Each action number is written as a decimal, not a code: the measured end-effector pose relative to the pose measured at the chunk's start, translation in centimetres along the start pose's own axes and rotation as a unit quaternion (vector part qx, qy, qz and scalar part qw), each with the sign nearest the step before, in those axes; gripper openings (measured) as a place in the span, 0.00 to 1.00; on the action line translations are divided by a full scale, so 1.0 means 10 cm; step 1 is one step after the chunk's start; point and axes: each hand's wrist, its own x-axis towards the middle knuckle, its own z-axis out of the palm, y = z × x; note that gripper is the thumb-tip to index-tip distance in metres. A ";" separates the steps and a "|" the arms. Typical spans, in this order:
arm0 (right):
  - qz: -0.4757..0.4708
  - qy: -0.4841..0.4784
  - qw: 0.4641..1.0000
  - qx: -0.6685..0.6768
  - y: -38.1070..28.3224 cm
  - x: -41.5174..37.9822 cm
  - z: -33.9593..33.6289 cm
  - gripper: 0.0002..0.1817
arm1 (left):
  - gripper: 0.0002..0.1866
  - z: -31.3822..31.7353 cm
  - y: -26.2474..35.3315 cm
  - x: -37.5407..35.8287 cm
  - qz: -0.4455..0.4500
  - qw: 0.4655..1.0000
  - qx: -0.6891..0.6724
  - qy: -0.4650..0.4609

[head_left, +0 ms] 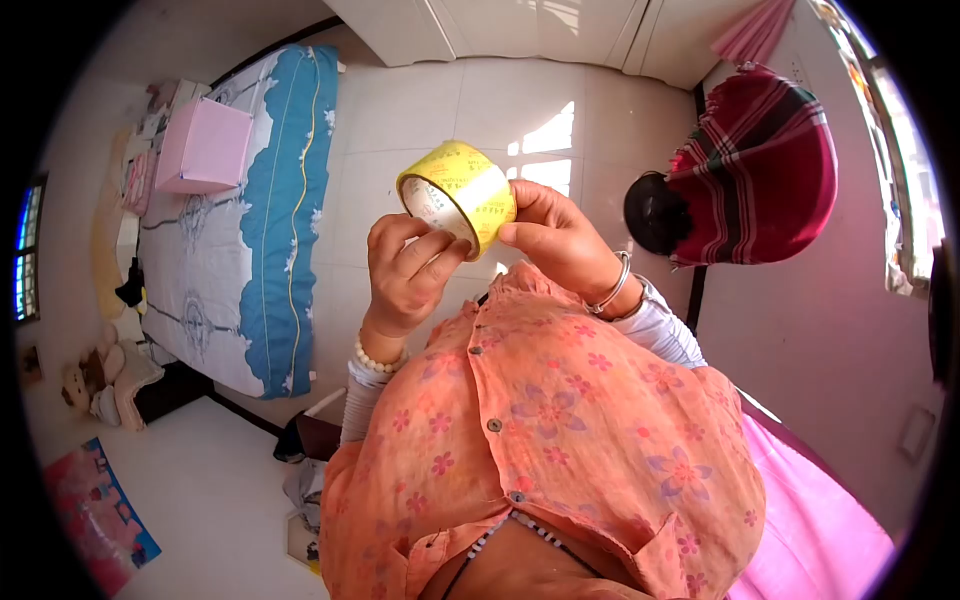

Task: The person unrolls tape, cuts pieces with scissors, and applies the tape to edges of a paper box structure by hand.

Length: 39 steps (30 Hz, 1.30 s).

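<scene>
A wide roll of yellow packing tape (474, 185) with printed lettering is raised in front of my chest, its white cardboard core turned toward the lower left. My left hand (408, 268) grips the lower left rim, with its fingers reaching into the core. On the other side, my right hand (562, 238) pinches the right edge of the roll between thumb and fingers. Beaded and metal bracelets circle my wrists.
To the left stands a bed with a blue and white cover (290, 230), bearing a pink box (205, 146). A red plaid cloth (765, 170) drapes over something at the right, beside a black round object (655, 213). Pale cabinets (540, 35) line the far side of the tiled floor.
</scene>
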 end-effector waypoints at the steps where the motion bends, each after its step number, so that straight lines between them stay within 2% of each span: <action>1: -0.001 0.006 1.000 0.029 0.02 0.00 -0.01 0.11 | 0.16 -0.03 0.00 0.01 0.030 0.999 0.041 -0.013; 2: -0.002 0.013 0.998 0.057 0.03 0.01 -0.01 0.11 | 0.15 -0.05 -0.01 0.03 0.061 0.995 0.081 -0.025; 8: 0.054 0.056 0.985 0.152 -0.06 -0.03 -0.01 0.11 | 0.12 -0.11 0.03 0.10 0.090 0.979 0.162 -0.085; 12: 0.019 0.040 0.997 0.059 -0.05 -0.09 0.00 0.11 | 0.09 -0.09 -0.03 0.09 0.084 0.980 0.150 -0.097; 14: -0.016 0.012 1.000 -0.006 -0.07 -0.14 0.01 0.09 | 0.15 -0.15 0.06 0.15 0.029 0.999 0.017 -0.039; 15: -0.016 0.010 1.000 -0.006 -0.08 -0.16 0.00 0.09 | 0.15 -0.16 0.08 0.19 0.029 0.999 0.019 -0.039; 17: -0.006 0.004 0.997 -0.077 -0.08 -0.20 -0.01 0.08 | 0.22 -0.18 0.14 0.28 -0.041 0.997 -0.046 0.044; 18: -0.004 0.002 0.997 -0.077 -0.06 -0.19 -0.01 0.08 | 0.23 -0.18 0.16 0.36 -0.048 0.996 -0.049 0.049; 19: -0.039 -0.019 0.995 -0.093 -0.05 -0.18 -0.01 0.07 | 0.23 -0.18 0.19 0.44 -0.048 0.996 -0.048 0.050; 21: -0.073 -0.042 0.991 -0.108 -0.05 -0.18 0.03 0.07 | 0.24 -0.18 0.24 0.58 -0.071 0.996 -0.055 0.012; 22: -0.050 -0.034 0.994 -0.087 -0.08 -0.20 0.08 0.07 | 0.24 -0.19 0.25 0.62 -0.071 0.996 -0.054 0.013; 24: -0.027 -0.027 0.997 -0.064 -0.08 -0.22 0.07 0.08 | 0.26 -0.21 0.27 0.68 -0.109 0.987 -0.093 -0.075; 28: -0.002 -0.013 1.000 0.005 0.02 -0.26 -0.07 0.14 | 0.25 -0.26 0.28 0.72 -0.105 0.982 -0.114 -0.111; 30: 0.002 -0.038 0.996 0.086 0.03 -0.27 -0.11 0.15 | 0.24 -0.25 0.29 0.70 -0.160 0.945 -0.256 -0.127; 33: 0.019 -0.038 0.990 0.133 0.03 -0.31 -0.10 0.15 | 0.24 -0.27 0.31 0.72 -0.198 0.916 -0.316 -0.150; 37: 0.039 -0.044 0.996 0.064 0.04 -0.28 -0.21 0.13 | 0.26 -0.28 0.35 0.71 -0.192 0.915 -0.303 -0.183; 39: 0.052 -0.079 0.995 -0.020 -0.02 -0.26 -0.21 0.13 | 0.26 -0.29 0.39 0.71 -0.193 0.919 -0.285 -0.194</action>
